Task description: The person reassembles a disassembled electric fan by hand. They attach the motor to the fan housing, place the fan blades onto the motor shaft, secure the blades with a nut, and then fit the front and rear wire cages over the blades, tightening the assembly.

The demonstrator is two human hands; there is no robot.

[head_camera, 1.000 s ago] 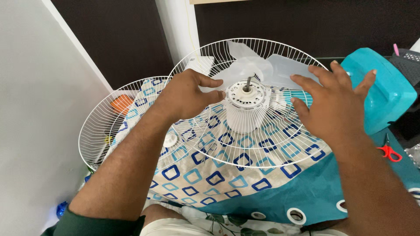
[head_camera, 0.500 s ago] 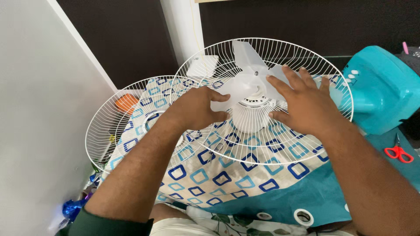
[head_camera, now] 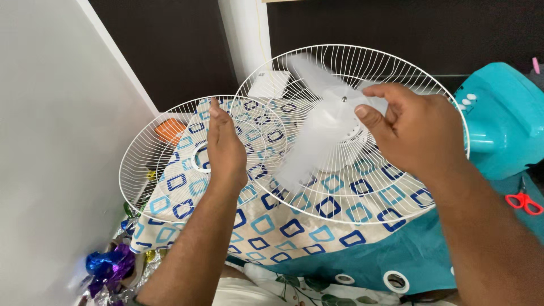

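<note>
A translucent white fan blade [head_camera: 314, 136] sits on the motor hub inside the white rear wire grille [head_camera: 362, 211] and looks blurred with motion. My right hand [head_camera: 416, 133] hovers over the blade's right side, fingers loosely curled, thumb and forefinger apart, holding nothing. My left hand [head_camera: 225, 147] is flat and edge-on, fingers straight, just left of the blade, over the spot where the rear grille overlaps a second loose wire grille [head_camera: 141, 164]. It holds nothing.
Both grilles lie on a cloth [head_camera: 266, 226] with blue square patterns over teal fabric. A teal fan body [head_camera: 498, 124] stands at the right, with red scissors [head_camera: 524, 201] near it. A white wall panel [head_camera: 51, 141] rises on the left, shiny foil decorations [head_camera: 107, 263] at its foot.
The blade, held over the hub by both hands before, now sits on it and is blurred. My left hand has drawn back to the left. My right hand has lifted and curled.
</note>
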